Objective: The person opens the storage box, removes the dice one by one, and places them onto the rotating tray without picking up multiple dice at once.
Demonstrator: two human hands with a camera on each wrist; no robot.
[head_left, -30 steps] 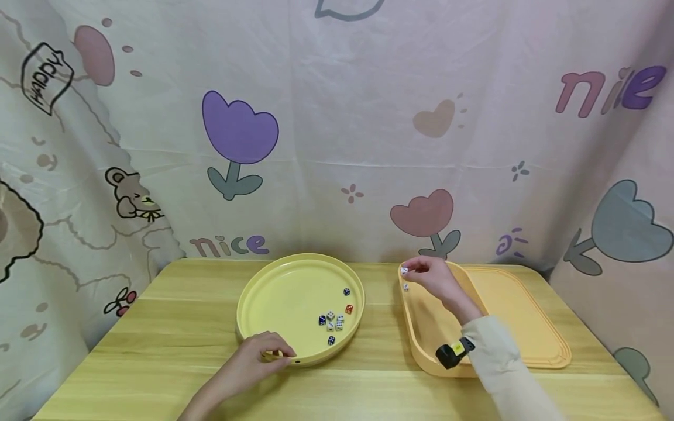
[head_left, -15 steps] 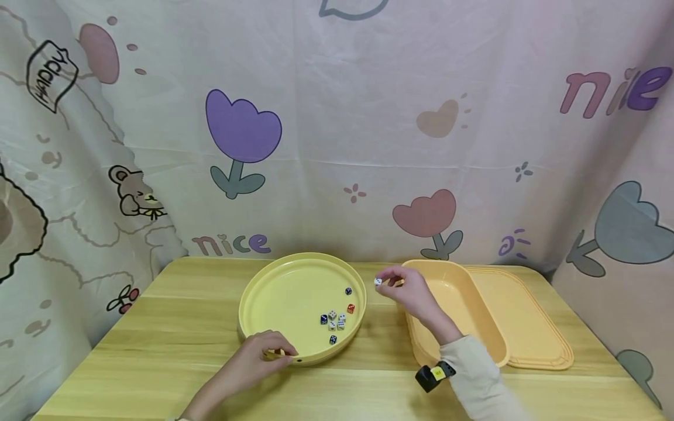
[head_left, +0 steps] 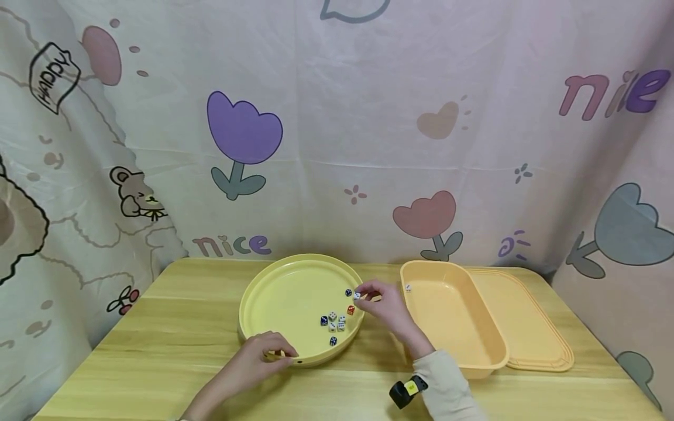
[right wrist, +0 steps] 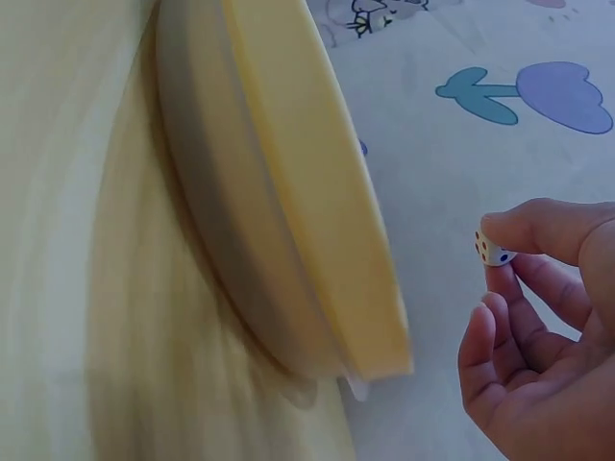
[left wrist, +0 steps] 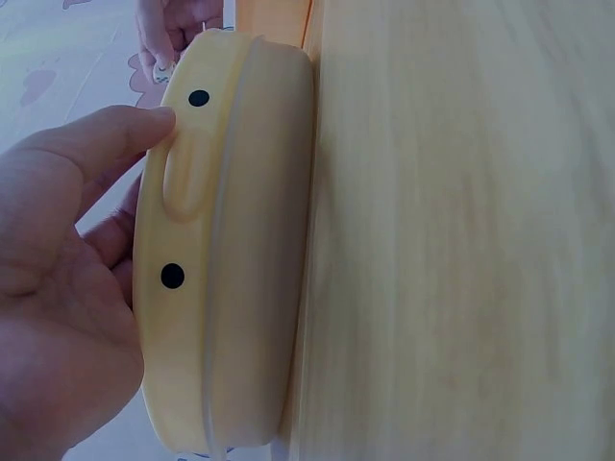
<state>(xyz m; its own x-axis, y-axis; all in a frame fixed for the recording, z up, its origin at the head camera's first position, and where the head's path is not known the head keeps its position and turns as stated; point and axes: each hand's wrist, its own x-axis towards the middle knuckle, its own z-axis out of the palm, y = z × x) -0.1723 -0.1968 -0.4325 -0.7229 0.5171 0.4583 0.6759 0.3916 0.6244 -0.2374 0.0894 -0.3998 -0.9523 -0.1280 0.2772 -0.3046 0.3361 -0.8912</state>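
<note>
Between the thumb and fingertips of my right hand [head_left: 387,307] is a white die [right wrist: 493,250], held over the right rim of a round yellow tray [head_left: 284,304]. Dark blue, red and white dice lie in the right part of that tray; a red die [head_left: 350,310] and a dark blue die [head_left: 348,292] are nearest the hand. My left hand [head_left: 263,355] grips the tray's near rim, thumb on the outer wall and fingers curled over the edge, as the left wrist view shows.
Right of the tray stands an orange rectangular box [head_left: 447,316] with one white die [head_left: 408,287] by its left wall. A flat orange lid [head_left: 532,327] lies against the box's right side. A patterned curtain [head_left: 337,128] hangs behind the wooden table [head_left: 158,327].
My right hand has carried the white die from the box's far left corner leftward to the tray's right rim. The left hand keeps its grip on the tray.
</note>
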